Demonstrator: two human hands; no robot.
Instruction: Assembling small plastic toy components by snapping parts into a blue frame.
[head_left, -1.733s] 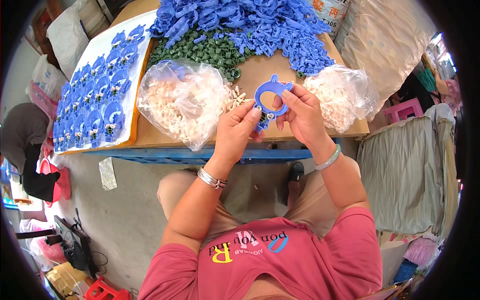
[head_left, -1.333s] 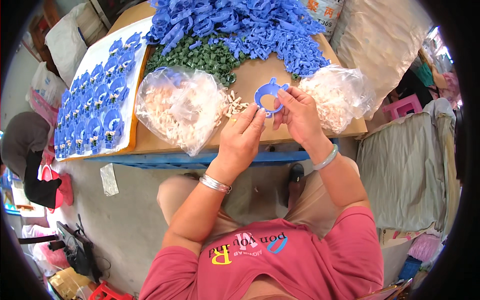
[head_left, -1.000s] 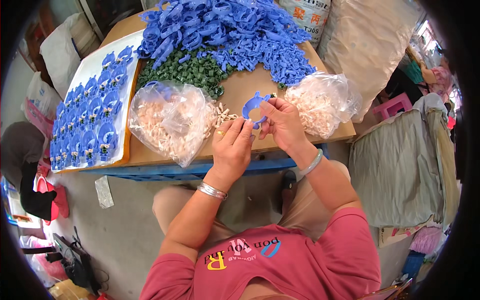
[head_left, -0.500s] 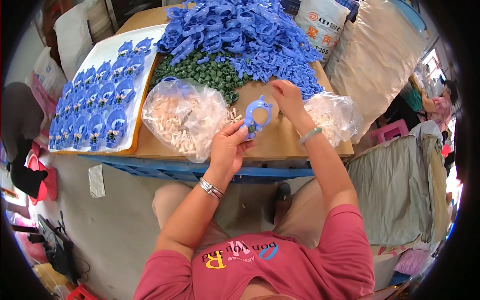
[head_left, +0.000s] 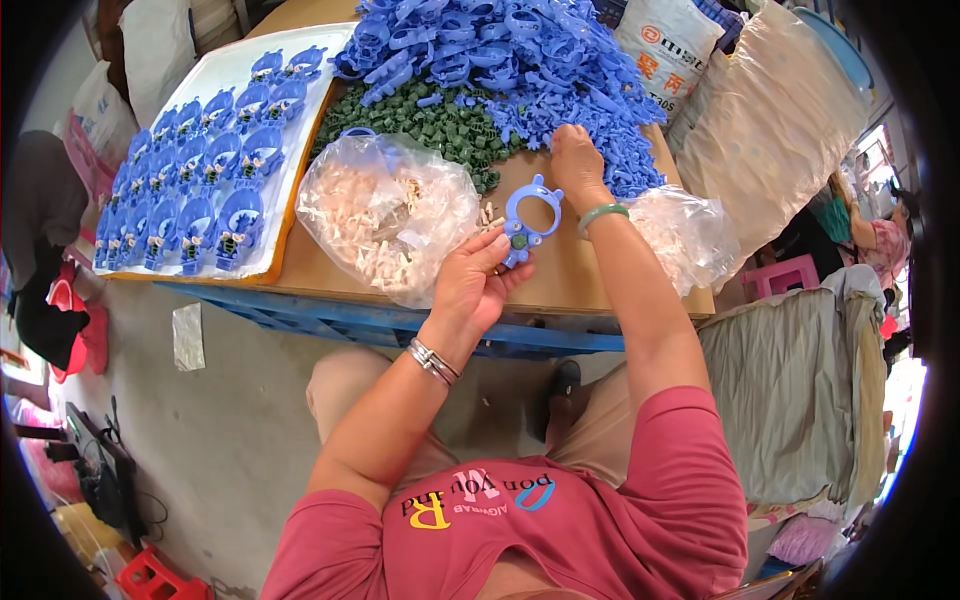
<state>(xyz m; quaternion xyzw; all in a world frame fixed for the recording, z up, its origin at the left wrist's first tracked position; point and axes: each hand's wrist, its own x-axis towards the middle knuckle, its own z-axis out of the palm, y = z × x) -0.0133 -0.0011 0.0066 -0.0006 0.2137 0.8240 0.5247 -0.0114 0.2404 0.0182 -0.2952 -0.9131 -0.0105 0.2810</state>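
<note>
My left hand [head_left: 475, 283] grips the lower end of a blue plastic bear-shaped frame [head_left: 513, 211]. The frame has two small ears, a round opening and a green piece set near its bottom. Farther right, my right hand [head_left: 577, 168] is at the near edge of a heap of small blue plastic parts [head_left: 622, 150]. Its fingers are curled together, and whatever is between them is hidden. A heap of small green parts [head_left: 415, 130] lies left of it. Clear bags of small cream-coloured parts [head_left: 385, 225] stand beside both hands.
On the left, a white foam tray [head_left: 312, 108] carries several rows of blue assembled pieces. Large blue frames [head_left: 480, 45] are piled at the back of the brown tabletop [head_left: 560, 285]. White sacks [head_left: 770, 120] stand beyond the right edge. Another person [head_left: 878, 240] is at far right.
My right hand has moved away from the held frame to the small blue parts, with its fingers lowered toward them. My left hand still holds the frame, slightly shifted right in view.
</note>
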